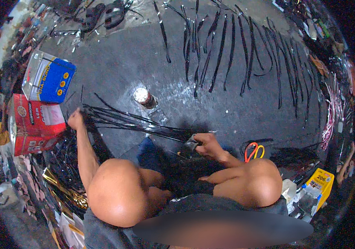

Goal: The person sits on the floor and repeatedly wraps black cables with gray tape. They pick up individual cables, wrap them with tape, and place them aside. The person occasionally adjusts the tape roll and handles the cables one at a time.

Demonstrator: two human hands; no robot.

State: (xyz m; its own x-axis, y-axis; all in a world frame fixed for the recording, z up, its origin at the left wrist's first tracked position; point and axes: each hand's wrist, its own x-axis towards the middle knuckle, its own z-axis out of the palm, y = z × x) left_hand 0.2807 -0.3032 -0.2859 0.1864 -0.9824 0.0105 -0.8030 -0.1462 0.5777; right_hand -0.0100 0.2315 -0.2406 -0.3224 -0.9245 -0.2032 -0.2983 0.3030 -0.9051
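on the dark grey floor (115, 70), loose black strips (220, 52) lie from twelve to nearly three o'clock. the bundle of glossy black strips (129, 124), stretched from nine o'clock to near the middle, looks light, limp and slippery; i'd hold both ends firmly. the left hand's (75, 119) grip looks closed on the outer end, the right hand's (209, 146), towards four, around the inner end with a grey rag (191, 142).

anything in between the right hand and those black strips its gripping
Yes: what looks like a grey cloth is bunched in the right hand, where the black strips run into its grip. Nothing else visible separates them.
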